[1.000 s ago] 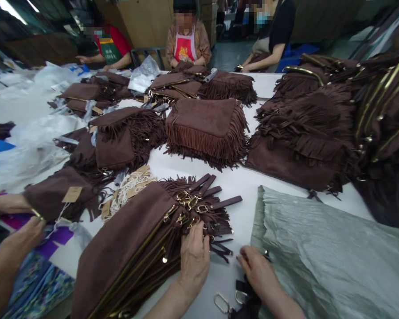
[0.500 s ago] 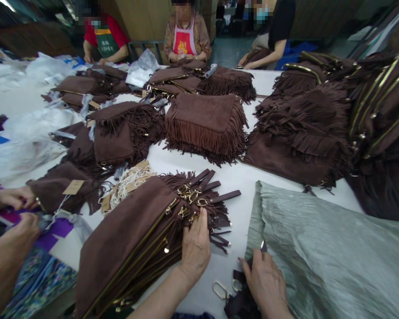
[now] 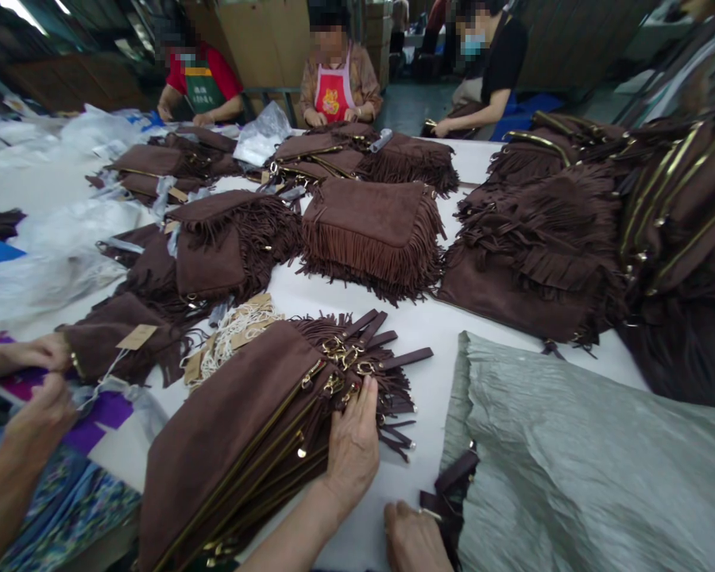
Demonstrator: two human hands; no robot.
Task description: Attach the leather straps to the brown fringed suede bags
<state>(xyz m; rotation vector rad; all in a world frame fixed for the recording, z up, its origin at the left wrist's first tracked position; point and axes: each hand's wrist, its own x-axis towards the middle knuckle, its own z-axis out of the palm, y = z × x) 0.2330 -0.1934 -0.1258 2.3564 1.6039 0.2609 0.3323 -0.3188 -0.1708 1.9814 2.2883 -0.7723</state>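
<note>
The white worktop fills most of the frame, with a big pile of fringed bags at upper right. A crinkled grey-green sheet covers the lower right. My stack of brown bags lies slantwise at lower centre, gold zips facing me, fringes at its upper right end; I see no brand on it. Another fringed bag sits mid-frame. At upper left a co-worker's green apron carries white characters too small for me to read; at top centre a red apron shows a yellow emblem.

My left hand rests against the fringed end of the stack, its fingers outstretched and close together, the tips just below the gold clasps. My right hand is at the bottom edge, beside some dark straps; its fingers are mostly hidden, so I can't tell whether they hold anything. A heap of tan tags with white strings lies along the stack's upper left side. One tan tag rests on a bag at left, and I can make out no lettering on it.
</note>
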